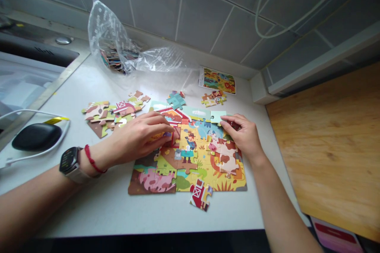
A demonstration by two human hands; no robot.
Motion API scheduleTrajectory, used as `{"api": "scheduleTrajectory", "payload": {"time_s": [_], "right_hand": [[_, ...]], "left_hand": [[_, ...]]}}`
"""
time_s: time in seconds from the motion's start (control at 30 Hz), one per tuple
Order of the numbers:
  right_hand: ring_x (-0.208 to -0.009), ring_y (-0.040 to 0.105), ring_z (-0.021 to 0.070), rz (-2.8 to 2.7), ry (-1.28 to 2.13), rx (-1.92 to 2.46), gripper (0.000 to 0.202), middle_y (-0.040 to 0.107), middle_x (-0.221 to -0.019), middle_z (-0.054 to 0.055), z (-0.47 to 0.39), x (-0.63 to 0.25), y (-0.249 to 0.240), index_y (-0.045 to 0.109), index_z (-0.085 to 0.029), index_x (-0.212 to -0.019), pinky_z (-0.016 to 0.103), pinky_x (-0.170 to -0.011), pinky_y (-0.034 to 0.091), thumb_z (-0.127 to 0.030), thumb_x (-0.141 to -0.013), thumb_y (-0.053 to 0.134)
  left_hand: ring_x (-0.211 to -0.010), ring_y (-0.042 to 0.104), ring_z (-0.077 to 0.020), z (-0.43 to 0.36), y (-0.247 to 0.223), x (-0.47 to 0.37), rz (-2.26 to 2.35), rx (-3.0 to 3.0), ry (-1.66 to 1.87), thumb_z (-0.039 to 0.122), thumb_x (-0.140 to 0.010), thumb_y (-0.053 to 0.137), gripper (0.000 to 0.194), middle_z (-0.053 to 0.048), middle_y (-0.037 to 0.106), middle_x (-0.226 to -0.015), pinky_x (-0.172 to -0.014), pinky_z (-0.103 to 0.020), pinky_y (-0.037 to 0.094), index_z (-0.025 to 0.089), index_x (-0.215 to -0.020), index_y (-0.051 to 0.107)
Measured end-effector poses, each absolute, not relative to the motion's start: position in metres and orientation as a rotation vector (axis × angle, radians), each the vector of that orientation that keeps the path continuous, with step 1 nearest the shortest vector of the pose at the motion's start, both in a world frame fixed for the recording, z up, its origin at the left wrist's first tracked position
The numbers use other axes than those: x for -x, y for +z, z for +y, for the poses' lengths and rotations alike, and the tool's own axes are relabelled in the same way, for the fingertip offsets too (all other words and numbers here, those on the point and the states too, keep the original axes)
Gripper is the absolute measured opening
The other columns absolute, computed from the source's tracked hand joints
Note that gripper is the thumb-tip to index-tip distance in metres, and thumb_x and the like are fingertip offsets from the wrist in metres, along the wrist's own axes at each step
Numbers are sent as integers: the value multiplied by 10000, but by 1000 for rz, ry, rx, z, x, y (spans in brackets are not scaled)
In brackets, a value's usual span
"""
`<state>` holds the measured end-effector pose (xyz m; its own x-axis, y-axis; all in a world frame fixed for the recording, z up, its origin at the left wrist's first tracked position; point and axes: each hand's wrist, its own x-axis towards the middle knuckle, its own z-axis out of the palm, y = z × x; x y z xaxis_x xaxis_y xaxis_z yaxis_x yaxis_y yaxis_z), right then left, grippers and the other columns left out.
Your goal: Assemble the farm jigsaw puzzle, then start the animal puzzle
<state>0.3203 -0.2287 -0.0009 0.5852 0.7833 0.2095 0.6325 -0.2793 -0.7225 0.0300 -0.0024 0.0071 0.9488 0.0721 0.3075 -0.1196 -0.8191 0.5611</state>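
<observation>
A colourful farm-and-animal jigsaw puzzle [160, 182] lies on the white counter, with pieces laid over its surface. My right hand [241, 131] pinches a pale green puzzle piece [217, 117] at the puzzle's upper right edge. My left hand [150, 132] rests over the left part of the puzzle, fingers bent, covering some of it; whether it holds a piece is hidden. A loose red barn piece [200, 194] overlaps the front edge. Loose pieces [101, 116] are piled left of the puzzle, teal pieces [176, 100] lie behind it, and a few more [214, 98] sit at the back right.
A clear plastic bag [163, 59] holding more pieces stands by the tiled wall. Behind the puzzle is a picture card [218, 80]. A black device [37, 137] with a white cable lies at left near the sink [38, 51]. A wooden board [332, 142] is at right.
</observation>
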Motion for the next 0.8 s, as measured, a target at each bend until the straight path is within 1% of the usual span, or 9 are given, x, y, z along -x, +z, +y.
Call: {"api": "scheduleTrajectory", "payload": {"time_s": [0.1, 0.23, 0.33, 0.4, 0.47, 0.53, 0.6, 0.7, 0.8], "right_hand": [[-847, 684, 225, -1136, 250, 2001, 209, 757, -923, 66, -228, -320, -3, 871, -241, -1015, 380, -797, 558, -403, -929, 770], [-753, 632, 200, -1143, 238, 2023, 241, 681, -847, 41, -227, -319, -5, 877, -239, -1053, 354, -712, 533, -417, -923, 781], [-751, 622, 209, -1157, 178, 2061, 282, 654, -836, 38, -228, -320, -5, 867, -242, -1127, 371, -729, 545, -430, -956, 743], [-840, 650, 242, -1172, 73, 2077, 308, 684, -895, 62, -228, -320, -4, 849, -242, -1184, 405, -795, 570, -430, -995, 694], [-992, 667, 284, -1239, -35, 2086, 311, 734, -1033, 96, -228, -321, -4, 836, -249, -1213, 462, -917, 579, -423, -1009, 679], [-1161, 651, 321, -1366, -67, 2086, 302, 753, -1206, 112, -228, -322, -4, 829, -266, -1221, 532, -1062, 540, -422, -1009, 681], [-1311, 602, 342, -1484, -17, 2089, 317, 733, -1347, 107, -227, -322, -7, 817, -285, -1252, 590, -1173, 472, -435, -1029, 648], [-1483, 489, 356, -1550, 78, 2128, 388, 669, -1484, 109, -227, -323, -11, 783, -288, -1337, 626, -1257, 391, -472, -1063, 580], [-1531, 445, 360, -1548, 109, 2162, 435, 637, -1525, 122, -227, -324, -14, 757, -267, -1391, 626, -1279, 370, -485, -1074, 554]], "left_hand": [[-1061, 670, -230, -3, 7, -30, -47, -2494, 415, 312, -1106, 565, 222, -99, 738, -1137, -918, -361, 553, 208, -1185, 744], [-1062, 668, -232, -3, 7, -30, -57, -2499, 417, 322, -1115, 549, 244, -105, 738, -1132, -911, -368, 557, 199, -1171, 752], [-1054, 669, -236, -3, 7, -30, -44, -2503, 428, 333, -1120, 538, 260, -108, 738, -1120, -900, -373, 557, 193, -1148, 755], [-1051, 668, -235, -2, 7, -30, -41, -2508, 429, 332, -1119, 543, 253, -107, 736, -1128, -897, -373, 556, 192, -1164, 748], [-1052, 670, -234, -2, 6, -30, -45, -2511, 422, 330, -1117, 549, 243, -106, 734, -1140, -898, -370, 556, 197, -1175, 744], [-1050, 674, -231, -2, 6, -30, -51, -2512, 417, 329, -1118, 545, 241, -103, 734, -1140, -897, -366, 555, 202, -1170, 743], [-1044, 678, -229, -2, 6, -30, -55, -2514, 423, 333, -1121, 538, 244, -99, 734, -1132, -892, -361, 553, 203, -1161, 740], [-1037, 678, -228, -2, 6, -30, -60, -2523, 433, 338, -1123, 533, 246, -96, 733, -1125, -887, -359, 551, 203, -1156, 736], [-1031, 679, -226, -2, 6, -30, -55, -2527, 431, 340, -1119, 542, 242, -95, 734, -1116, -885, -358, 552, 207, -1152, 741]]}}
